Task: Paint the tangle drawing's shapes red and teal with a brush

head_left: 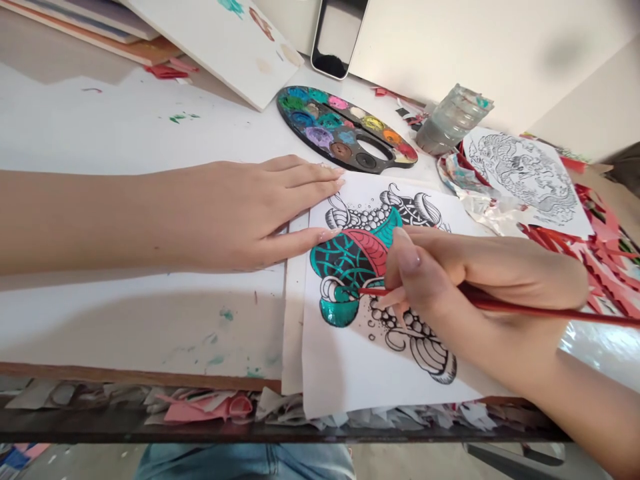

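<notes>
A white sheet (350, 363) with a black line drawing lies at the table's near edge; part of the drawing is painted teal and red. My right hand (465, 280) is closed on a thin red paintbrush (550, 312), its tip touching the drawing near the teal area. My left hand (240, 213) lies flat with fingers stretched out, fingertips pressing the sheet's upper left edge.
An oval black palette (345, 130) with many paint wells sits beyond the sheet. A clear water jar (453, 119) stands to its right, next to another line drawing (525, 173) and red paper scraps (600, 253). A phone (337, 37) leans against the wall. Boards (220, 47) lie at the back left.
</notes>
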{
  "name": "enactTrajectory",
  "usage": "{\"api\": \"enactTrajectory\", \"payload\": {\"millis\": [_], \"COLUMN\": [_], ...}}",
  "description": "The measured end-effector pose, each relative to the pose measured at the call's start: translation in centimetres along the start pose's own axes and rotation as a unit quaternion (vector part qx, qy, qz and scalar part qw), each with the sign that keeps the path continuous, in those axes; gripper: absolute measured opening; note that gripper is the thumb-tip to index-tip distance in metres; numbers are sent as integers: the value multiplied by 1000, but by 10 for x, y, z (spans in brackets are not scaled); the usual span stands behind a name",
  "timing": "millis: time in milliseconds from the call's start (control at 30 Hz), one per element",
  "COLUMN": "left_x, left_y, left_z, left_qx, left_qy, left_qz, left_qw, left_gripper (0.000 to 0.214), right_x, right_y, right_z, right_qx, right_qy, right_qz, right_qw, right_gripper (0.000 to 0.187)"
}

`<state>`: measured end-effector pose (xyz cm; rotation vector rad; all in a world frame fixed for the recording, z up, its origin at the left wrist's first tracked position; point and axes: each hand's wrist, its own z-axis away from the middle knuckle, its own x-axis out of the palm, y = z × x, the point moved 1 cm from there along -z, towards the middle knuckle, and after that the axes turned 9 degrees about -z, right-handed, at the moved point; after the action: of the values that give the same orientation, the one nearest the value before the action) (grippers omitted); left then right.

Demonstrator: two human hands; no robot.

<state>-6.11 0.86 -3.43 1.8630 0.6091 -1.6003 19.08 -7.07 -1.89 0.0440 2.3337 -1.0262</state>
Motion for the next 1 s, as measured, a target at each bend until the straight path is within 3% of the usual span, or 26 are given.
{"api": "enactTrajectory", "payload": {"millis": [333,633,1000], "left_x": [1,1,2], "left_y": [-1,-1,-1], "left_z": [1,1,-1], "left_qx": [-2,3,-2], "left_qy": [8,13,4], "left_qz": [1,-4,-17], "left_qw": [1000,1000,1000], "left_gripper": [92,90,95], "right_x": [14,-2,-2], "right_y": [-11,-11,-11], "right_z": [-32,-4,-2], "right_qx": [14,30,27], "right_qy": [-21,-24,-9], "right_qz": [1,40,69], "right_qw": [1000,998,997], "right_gripper": [51,53,58]}}
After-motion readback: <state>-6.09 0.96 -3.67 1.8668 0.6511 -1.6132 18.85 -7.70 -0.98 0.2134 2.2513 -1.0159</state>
